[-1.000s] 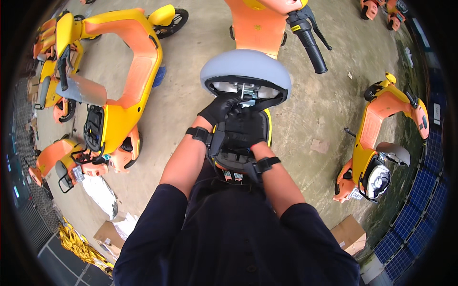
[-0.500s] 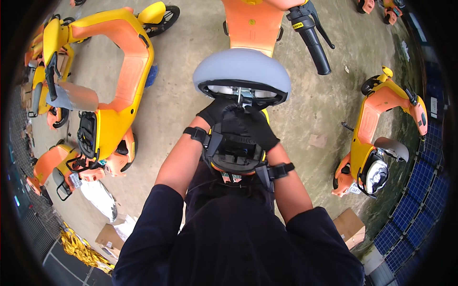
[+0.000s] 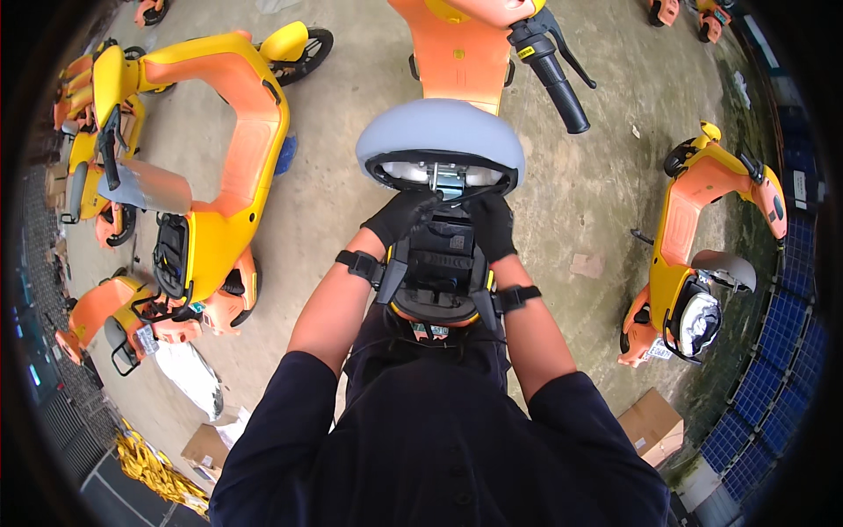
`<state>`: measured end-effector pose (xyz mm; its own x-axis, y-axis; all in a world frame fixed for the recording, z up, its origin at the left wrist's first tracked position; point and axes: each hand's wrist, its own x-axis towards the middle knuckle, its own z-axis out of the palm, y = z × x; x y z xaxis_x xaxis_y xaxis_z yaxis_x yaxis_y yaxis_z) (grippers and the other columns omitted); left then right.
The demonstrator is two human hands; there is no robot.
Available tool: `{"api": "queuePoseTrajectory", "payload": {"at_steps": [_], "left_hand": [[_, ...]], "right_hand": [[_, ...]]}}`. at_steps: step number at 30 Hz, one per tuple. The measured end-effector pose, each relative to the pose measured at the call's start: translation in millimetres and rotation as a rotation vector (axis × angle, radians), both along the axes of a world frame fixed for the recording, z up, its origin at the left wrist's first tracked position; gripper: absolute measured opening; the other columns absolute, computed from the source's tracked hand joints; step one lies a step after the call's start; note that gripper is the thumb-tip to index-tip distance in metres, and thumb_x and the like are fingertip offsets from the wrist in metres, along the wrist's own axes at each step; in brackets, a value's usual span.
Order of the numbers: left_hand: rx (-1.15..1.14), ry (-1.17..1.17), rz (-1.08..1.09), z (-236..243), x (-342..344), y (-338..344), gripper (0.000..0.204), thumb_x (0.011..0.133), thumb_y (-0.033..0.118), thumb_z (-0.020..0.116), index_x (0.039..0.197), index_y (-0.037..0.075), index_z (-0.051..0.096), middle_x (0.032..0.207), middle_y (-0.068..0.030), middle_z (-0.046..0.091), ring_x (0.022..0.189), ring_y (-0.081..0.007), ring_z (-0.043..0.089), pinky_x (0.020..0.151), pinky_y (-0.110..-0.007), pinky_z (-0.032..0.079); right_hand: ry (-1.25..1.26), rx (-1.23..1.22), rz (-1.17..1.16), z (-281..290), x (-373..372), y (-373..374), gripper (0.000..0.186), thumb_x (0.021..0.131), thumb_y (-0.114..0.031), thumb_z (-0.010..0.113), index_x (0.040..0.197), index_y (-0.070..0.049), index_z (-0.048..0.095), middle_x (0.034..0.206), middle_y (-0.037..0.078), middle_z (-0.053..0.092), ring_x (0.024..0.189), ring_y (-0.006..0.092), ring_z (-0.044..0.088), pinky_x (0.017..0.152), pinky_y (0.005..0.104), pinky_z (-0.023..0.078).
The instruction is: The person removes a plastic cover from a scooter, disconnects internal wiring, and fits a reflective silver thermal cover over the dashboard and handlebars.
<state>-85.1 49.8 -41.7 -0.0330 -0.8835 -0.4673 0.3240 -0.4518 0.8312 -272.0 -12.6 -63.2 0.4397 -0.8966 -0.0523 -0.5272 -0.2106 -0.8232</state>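
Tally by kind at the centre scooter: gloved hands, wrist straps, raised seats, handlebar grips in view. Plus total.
Gloved hands: 2
Wrist straps: 2
Raised grey seat: 1
Handlebar grip: 1
Total: 6

**Head-worn fisheye looks steeply down**

The left camera of the head-worn pair faces down and a little forward, from just above a dark shirt (image 3: 404, 430), the nearest thing in view. The left hand (image 3: 404, 217) and right hand (image 3: 493, 226) lie at arm's reach. Just beyond is the gray seat (image 3: 442, 136), then a handlebar grip (image 3: 562, 94). The wide lens reaches a left-side scooter (image 3: 216, 241) and a right-side scooter (image 3: 694, 189), bending straight edges toward its rim.
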Motion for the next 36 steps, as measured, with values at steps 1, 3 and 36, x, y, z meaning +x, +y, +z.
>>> {"api": "queuePoseTrajectory", "payload": {"at_steps": [1, 3, 36], "left_hand": [[0.259, 0.225, -0.078, 6.2, 1.6, -1.6, 0.021, 0.087, 0.028, 0.052, 0.080, 0.009, 0.057, 0.056, 0.0047, 0.045, 0.042, -0.0044, 0.038, 0.040, -0.019, 0.031], [0.326, 0.303, -0.002, 7.2, -2.3, -10.9, 0.019, 0.088, 0.026, 0.051, 0.081, 0.009, 0.056, 0.056, 0.0053, 0.044, 0.043, -0.0035, 0.038, 0.039, -0.018, 0.030], [-0.141, -0.465, -0.070, -11.4, -5.4, 25.7, 0.021, 0.083, 0.023, 0.057, 0.094, 0.006, 0.062, 0.079, -0.0039, 0.062, 0.073, -0.0143, 0.058, 0.067, -0.028, 0.046]], "right_hand": [[-0.207, 0.175, -0.108, -2.3, 11.4, 1.3, 0.013, 0.073, -0.012, 0.057, 0.082, -0.003, 0.063, 0.077, 0.012, 0.062, 0.076, 0.0238, 0.058, 0.068, 0.0345, 0.044], [-0.461, 0.334, -0.179, -18.3, 27.2, -4.8, 0.011, 0.078, -0.011, 0.058, 0.077, -0.001, 0.063, 0.070, 0.003, 0.060, 0.067, 0.0137, 0.057, 0.061, 0.0269, 0.044], [-0.269, 0.834, 0.032, 45.0, -31.1, -8.5, 0.013, 0.083, -0.009, 0.053, 0.086, 0.002, 0.060, 0.067, 0.005, 0.060, 0.054, 0.0108, 0.056, 0.051, 0.0227, 0.045]]}}
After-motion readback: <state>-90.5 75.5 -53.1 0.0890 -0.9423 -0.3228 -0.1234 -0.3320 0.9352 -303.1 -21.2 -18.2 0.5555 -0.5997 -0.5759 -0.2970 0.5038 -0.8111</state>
